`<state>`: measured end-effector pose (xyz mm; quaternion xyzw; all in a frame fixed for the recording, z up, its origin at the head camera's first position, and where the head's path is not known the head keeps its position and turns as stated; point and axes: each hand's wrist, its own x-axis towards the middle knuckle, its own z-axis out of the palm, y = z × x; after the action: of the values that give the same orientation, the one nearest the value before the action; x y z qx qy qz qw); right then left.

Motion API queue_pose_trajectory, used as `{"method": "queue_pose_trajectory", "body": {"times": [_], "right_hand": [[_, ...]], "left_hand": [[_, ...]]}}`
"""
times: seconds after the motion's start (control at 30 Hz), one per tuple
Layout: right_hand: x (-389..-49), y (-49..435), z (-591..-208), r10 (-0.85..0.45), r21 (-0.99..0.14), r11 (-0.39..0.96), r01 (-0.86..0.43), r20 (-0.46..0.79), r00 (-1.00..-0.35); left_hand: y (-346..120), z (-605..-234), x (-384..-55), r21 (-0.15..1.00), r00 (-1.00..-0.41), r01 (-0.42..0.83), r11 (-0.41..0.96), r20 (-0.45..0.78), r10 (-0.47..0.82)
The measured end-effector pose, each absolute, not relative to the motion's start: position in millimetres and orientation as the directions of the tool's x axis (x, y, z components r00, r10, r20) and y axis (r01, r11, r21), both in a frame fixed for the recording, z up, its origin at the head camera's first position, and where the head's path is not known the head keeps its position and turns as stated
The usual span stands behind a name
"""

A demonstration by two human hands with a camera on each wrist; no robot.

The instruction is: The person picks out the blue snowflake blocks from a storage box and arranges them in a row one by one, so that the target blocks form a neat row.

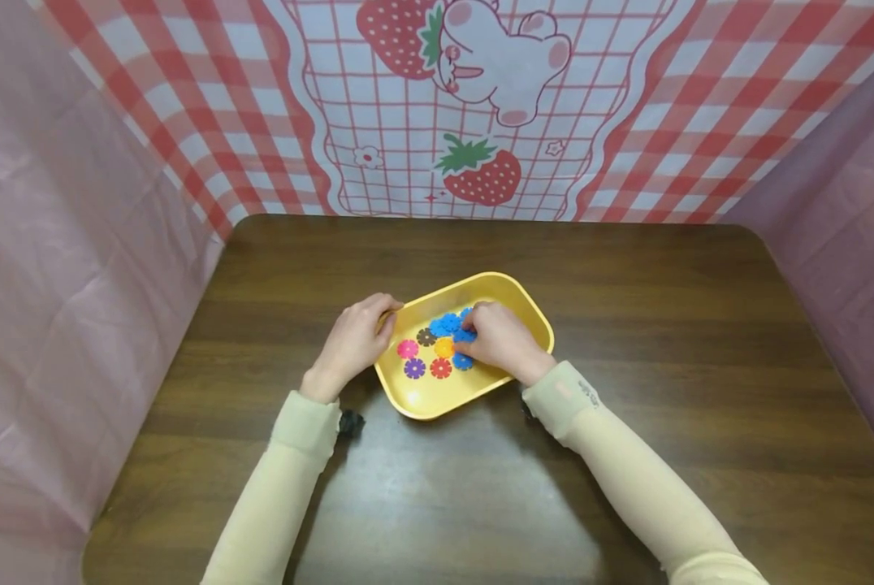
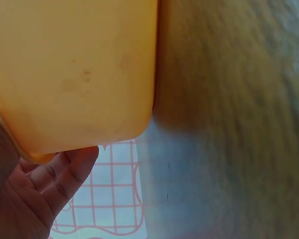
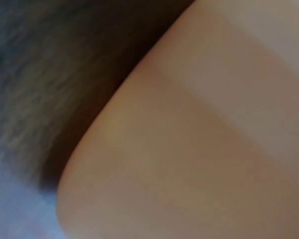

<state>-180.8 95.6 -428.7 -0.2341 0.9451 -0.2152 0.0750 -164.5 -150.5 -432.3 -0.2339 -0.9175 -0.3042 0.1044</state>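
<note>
A yellow plastic tub (image 1: 492,280) sits at an angle on the table. My left hand (image 1: 355,337) grips its left rim, thumb over the edge; in the left wrist view the fingers (image 2: 72,174) curl behind the tub's outer wall (image 2: 84,89). Inside, my right hand (image 1: 506,337) reaches over the right wall, thumb and fingertips round blue snowflake discs (image 1: 465,335). More blue discs (image 1: 446,324) lie in a heap beside the fingertips. Nearby are single brown (image 1: 426,337), pink (image 1: 408,349), purple (image 1: 414,369), red (image 1: 440,369) and yellow (image 1: 444,348) discs.
The brown wooden table (image 1: 664,325) extends on all sides of the tub. Behind it hangs a red-and-white checked cloth (image 1: 225,97) with strawberries. Pink drapes (image 1: 57,284) flank the sides. A blurred tub wall (image 3: 179,149) fills most of the right wrist view.
</note>
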Motion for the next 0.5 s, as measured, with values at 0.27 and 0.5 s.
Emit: {"method": "queue_pose_trajectory", "body": {"times": [0.27,0.5], "right_hand": [[-181.2,97.6,-428.7,-0.469,-0.447,0.796,-0.408,-0.029,-0.883],[-178.2,100.5,-421.3,-0.432,-0.449,0.812,-0.374,-0.032,-0.901]], "left_hand": [[-148.8,-430.2,-164.1,0.507,-0.872,0.488,0.711,0.328,0.365],[-148.0,-431.5,-163.1,0.514,-0.872,0.487,0.706,0.332,0.359]]}}
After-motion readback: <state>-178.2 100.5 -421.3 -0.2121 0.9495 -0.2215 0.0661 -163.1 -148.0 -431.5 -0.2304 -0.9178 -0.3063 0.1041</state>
